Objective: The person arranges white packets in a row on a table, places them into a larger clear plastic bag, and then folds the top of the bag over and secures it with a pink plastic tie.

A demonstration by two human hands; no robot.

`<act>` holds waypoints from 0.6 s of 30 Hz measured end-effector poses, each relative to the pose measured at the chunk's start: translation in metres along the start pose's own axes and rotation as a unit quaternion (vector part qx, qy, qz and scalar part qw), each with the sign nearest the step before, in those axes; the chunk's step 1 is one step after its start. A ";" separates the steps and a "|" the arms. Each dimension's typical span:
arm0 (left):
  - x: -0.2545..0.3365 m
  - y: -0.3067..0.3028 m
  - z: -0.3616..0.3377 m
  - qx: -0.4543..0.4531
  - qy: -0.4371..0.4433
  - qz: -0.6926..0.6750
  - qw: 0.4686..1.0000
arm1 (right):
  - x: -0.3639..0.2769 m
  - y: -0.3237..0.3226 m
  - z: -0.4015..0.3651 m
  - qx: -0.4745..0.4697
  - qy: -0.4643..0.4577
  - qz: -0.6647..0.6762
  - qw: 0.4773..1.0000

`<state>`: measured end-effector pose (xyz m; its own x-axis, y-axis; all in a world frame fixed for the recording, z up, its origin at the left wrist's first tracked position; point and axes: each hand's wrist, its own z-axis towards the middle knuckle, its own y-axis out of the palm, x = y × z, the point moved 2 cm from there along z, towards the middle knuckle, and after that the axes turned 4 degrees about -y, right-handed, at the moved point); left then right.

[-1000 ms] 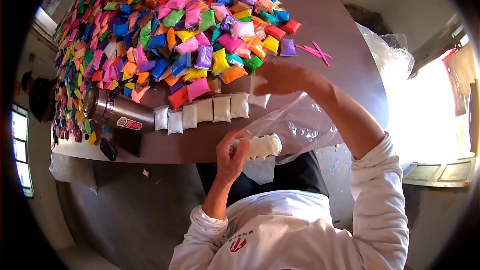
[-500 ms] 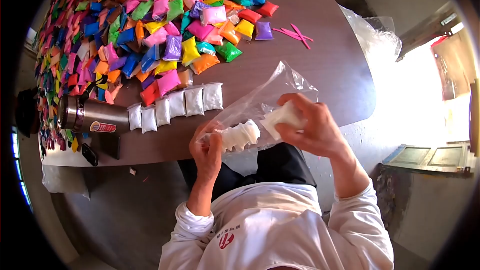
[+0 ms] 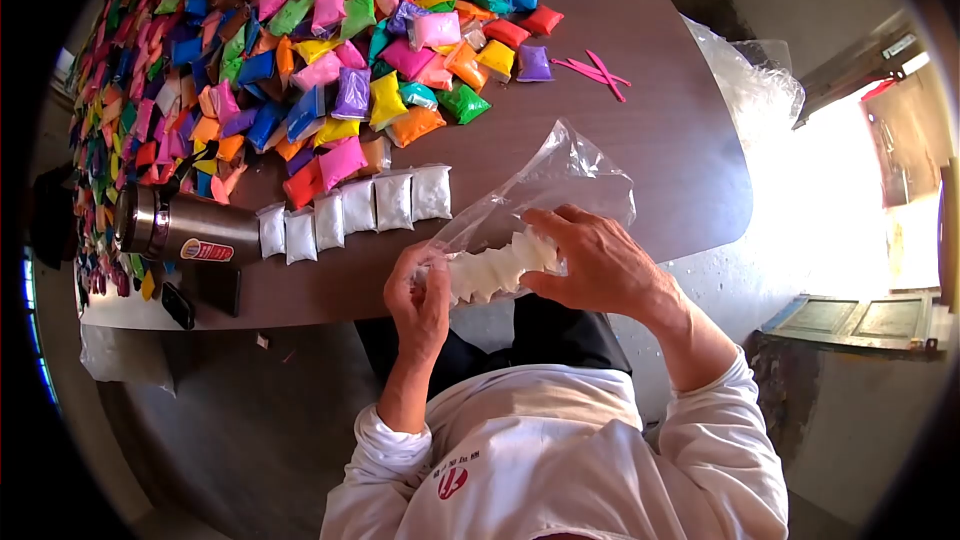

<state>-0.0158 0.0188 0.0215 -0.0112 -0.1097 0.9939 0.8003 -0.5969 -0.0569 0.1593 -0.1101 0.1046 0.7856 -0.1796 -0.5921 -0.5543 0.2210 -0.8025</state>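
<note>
A large clear plastic bag (image 3: 580, 165) lies at the table's front edge, with a row of white packets (image 3: 490, 272) inside its lower part. My left hand (image 3: 418, 295) is closed on the bag's left end, beside the packets. My right hand (image 3: 600, 260) is curled round the right end of the packet row, thumb below and fingers above. Several white packets (image 3: 358, 207) lie side by side on the table to the left of the bag. Beyond them spreads a big heap of coloured packets (image 3: 385, 100).
A steel flask (image 3: 200, 230) lies on its side at the left, near a dark phone (image 3: 178, 307) and a dark flat object (image 3: 220, 290). Pink plastic tools (image 3: 603, 75) rest on the brown table (image 3: 660, 160). More clear plastic (image 3: 750, 80) hangs beyond the right edge.
My right hand has moved left with its white packets, closing the gap to the others in the bag. The row between my hands is now longer and joined.
</note>
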 end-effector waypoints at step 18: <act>-0.009 -0.003 -0.002 -0.009 -0.010 0.012 1.000 | -0.021 -0.060 0.023 0.080 -0.055 0.058 0.994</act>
<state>-0.0192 0.0203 0.0124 0.0199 -0.1089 0.9939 0.7893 -0.6085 -0.0824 0.1828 -0.0979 0.1667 0.7491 -0.0401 -0.6612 -0.5993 0.3844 -0.7022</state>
